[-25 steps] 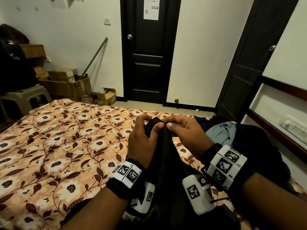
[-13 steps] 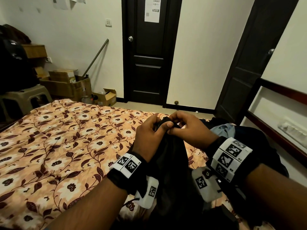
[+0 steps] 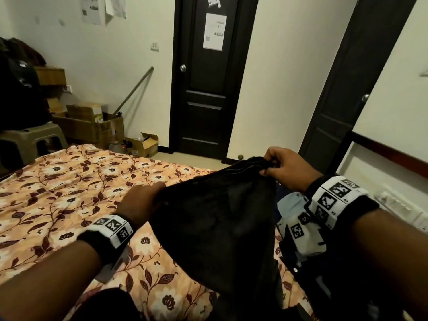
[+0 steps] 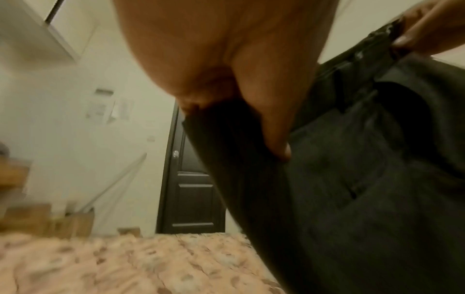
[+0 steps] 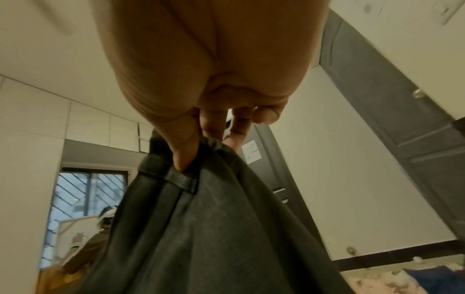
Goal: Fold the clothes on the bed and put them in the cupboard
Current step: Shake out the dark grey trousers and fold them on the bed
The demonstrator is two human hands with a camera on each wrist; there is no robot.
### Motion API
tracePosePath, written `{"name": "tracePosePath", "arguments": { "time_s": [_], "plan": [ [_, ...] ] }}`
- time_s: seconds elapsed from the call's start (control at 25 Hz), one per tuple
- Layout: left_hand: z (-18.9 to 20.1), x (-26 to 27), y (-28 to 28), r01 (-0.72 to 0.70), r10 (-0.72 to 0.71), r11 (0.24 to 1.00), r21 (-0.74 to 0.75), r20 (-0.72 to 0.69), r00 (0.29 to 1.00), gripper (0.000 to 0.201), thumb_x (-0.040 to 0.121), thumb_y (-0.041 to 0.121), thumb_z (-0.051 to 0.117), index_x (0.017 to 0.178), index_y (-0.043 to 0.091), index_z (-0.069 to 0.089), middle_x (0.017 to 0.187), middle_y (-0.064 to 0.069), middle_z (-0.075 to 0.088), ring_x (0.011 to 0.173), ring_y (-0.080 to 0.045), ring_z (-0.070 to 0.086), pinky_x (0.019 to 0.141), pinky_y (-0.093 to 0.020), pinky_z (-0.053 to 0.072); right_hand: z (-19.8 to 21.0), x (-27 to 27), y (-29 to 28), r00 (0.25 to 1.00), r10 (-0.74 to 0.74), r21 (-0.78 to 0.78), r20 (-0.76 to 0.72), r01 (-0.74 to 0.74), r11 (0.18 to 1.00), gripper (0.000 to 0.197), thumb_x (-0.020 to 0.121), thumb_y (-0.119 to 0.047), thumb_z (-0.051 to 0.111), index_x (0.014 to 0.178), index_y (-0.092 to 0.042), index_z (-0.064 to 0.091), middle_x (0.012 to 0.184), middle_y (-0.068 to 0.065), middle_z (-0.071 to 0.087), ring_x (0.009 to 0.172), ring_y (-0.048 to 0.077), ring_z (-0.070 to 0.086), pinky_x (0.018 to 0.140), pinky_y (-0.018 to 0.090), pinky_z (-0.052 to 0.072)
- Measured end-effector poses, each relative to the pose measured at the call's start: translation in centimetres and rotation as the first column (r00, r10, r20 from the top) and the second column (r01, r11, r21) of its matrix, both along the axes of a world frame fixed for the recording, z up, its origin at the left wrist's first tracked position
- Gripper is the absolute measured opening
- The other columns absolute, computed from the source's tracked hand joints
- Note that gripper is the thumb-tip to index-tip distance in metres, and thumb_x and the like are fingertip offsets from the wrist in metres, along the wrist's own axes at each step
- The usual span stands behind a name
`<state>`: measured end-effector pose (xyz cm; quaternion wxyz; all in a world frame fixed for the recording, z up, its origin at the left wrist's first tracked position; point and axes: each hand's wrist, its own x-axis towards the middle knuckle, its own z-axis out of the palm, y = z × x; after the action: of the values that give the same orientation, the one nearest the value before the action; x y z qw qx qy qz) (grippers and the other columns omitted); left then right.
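Note:
A black garment (image 3: 215,228) with a waistband hangs spread between my two hands above the floral bed (image 3: 69,193). My left hand (image 3: 141,202) grips its left edge, thumb pressed into the cloth (image 4: 279,147). My right hand (image 3: 284,167) pinches the waistband at the upper right corner (image 5: 186,157). The garment's lower part drops out of view toward me. A pile of other clothes, dark and light blue (image 3: 289,205), lies on the bed under my right wrist.
A dark door (image 3: 208,89) stands ahead in the far wall, another dark door (image 3: 347,100) to the right. Cardboard boxes (image 3: 92,126) and a plastic stool (image 3: 30,142) sit beyond the bed's left corner. A dark-framed ledge (image 3: 393,158) runs along the right.
My hands were together, bunching the garment's top. They have pulled apart, left hand down-left and right hand up-right, and the garment now hangs stretched wide between them.

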<state>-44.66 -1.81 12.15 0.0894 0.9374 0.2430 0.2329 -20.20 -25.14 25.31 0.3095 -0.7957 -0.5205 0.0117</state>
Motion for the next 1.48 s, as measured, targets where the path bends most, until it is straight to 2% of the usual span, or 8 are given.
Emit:
{"name": "tracePosePath", "arguments": {
  "time_s": [0.24, 0.4, 0.52, 0.64, 0.88, 1.08, 1.32, 1.48],
  "plan": [
    [20.5, -0.9, 4.8, -0.212, -0.153, 0.524, 0.825, 0.336, 0.929, 0.027, 0.083, 0.03, 0.049, 0.096, 0.017, 0.068, 0.084, -0.012, 0.065, 0.084, -0.035, 0.06, 0.085, -0.045, 0.03, 9.9, 2.6, 0.4, 0.994, -0.11, 0.277, -0.013, 0.11, 0.954, 0.03, 0.082, -0.007, 0.07, 0.07, -0.018, 0.045, 0.058, -0.001, 0.045, 0.056, 0.017, 0.042, 0.058, 0.027, 0.036],
    [33.7, -2.0, 4.6, -0.322, 0.086, 0.836, 0.444, 0.473, 0.877, 0.022, 0.078, 0.039, 0.075, 0.084, 0.02, 0.063, 0.112, -0.013, 0.053, 0.118, -0.038, 0.045, 0.087, -0.043, 0.031, 21.7, 0.4, 1.3, 0.998, -0.048, 0.549, 0.026, 0.026, 0.835, 0.03, 0.083, -0.001, 0.067, 0.07, -0.018, 0.045, 0.059, -0.001, 0.044, 0.048, 0.013, 0.041, 0.043, 0.021, 0.037],
    [40.9, -3.5, 3.5, -0.117, 0.095, 0.993, 0.017, 0.476, 0.874, 0.038, 0.067, 0.024, 0.088, 0.088, 0.015, 0.057, 0.093, -0.013, 0.059, 0.085, -0.032, 0.06, 0.064, -0.034, 0.047, 28.0, -2.0, 1.6, 0.993, 0.107, 0.7, -0.047, -0.044, 0.713, 0.021, 0.088, 0.008, 0.056, 0.084, -0.012, 0.051, 0.07, 0.009, 0.051, 0.046, 0.019, 0.052, 0.042, 0.029, 0.051],
    [45.6, -6.0, 1.6, 0.185, -0.084, 0.982, -0.034, 0.8, 0.594, 0.057, 0.05, 0.021, 0.095, 0.096, 0.03, 0.062, 0.102, -0.016, 0.066, 0.088, -0.029, 0.065, 0.076, -0.042, 0.058, 33.0, -3.2, 1.2, 0.984, 0.173, 0.825, -0.041, -0.064, 0.561, 0.023, 0.087, 0.015, 0.049, 0.092, -0.007, 0.055, 0.075, 0.012, 0.055, 0.05, 0.018, 0.06, 0.055, 0.033, 0.059],
    [49.8, -8.1, -2.0, 0.49, -0.208, 0.871, 0.001, 0.906, 0.368, 0.046, 0.077, 0.003, 0.075, 0.118, 0.017, 0.062, 0.106, -0.005, 0.063, 0.084, -0.015, 0.068, 0.065, -0.024, 0.06, 38.3, -4.6, -1.8, 0.986, 0.16, 0.866, 0.035, -0.11, 0.488, 0.009, 0.085, -0.01, 0.07, 0.088, -0.007, 0.062, 0.077, 0.012, 0.063, 0.05, 0.017, 0.061, 0.051, 0.031, 0.056],
    [51.8, -8.2, -2.8, 0.633, -0.299, 0.767, 0.108, 0.933, 0.203, 0.043, 0.082, -0.003, 0.067, 0.121, 0.017, 0.061, 0.101, -0.003, 0.067, 0.081, -0.014, 0.069, 0.066, -0.023, 0.058, 40.2, -6.0, -8.0, 0.991, 0.129, 0.553, 0.037, -0.128, 0.823, 0.023, 0.085, -0.02, 0.067, 0.096, -0.001, 0.062, 0.057, 0.005, 0.048, 0.032, 0.009, 0.035, 0.033, 0.016, 0.028],
    [49.9, -4.6, -2.3, 0.451, -0.285, 0.875, 0.175, 0.94, 0.189, 0.024, 0.084, 0.007, 0.073, 0.089, 0.025, 0.058, 0.091, 0.0, 0.063, 0.089, -0.022, 0.062, 0.08, -0.033, 0.056, 38.2, -6.1, -9.3, 0.982, 0.186, 0.704, 0.026, -0.15, 0.694, 0.039, 0.081, -0.017, 0.07, 0.113, 0.004, 0.062, 0.085, 0.017, 0.059, 0.039, 0.012, 0.047, 0.036, 0.021, 0.041],
    [43.6, -3.1, -1.8, 0.603, -0.246, 0.797, -0.041, 0.889, 0.386, 0.016, 0.086, 0.021, 0.066, 0.098, 0.023, 0.056, 0.094, -0.001, 0.061, 0.08, -0.017, 0.062, 0.064, -0.023, 0.059, 31.3, -3.5, -8.7, 0.983, 0.183, 0.676, -0.032, -0.113, 0.728, 0.038, 0.081, -0.021, 0.067, 0.112, -0.001, 0.063, 0.076, 0.008, 0.063, 0.041, 0.014, 0.047, 0.037, 0.021, 0.04]
  ]
}}
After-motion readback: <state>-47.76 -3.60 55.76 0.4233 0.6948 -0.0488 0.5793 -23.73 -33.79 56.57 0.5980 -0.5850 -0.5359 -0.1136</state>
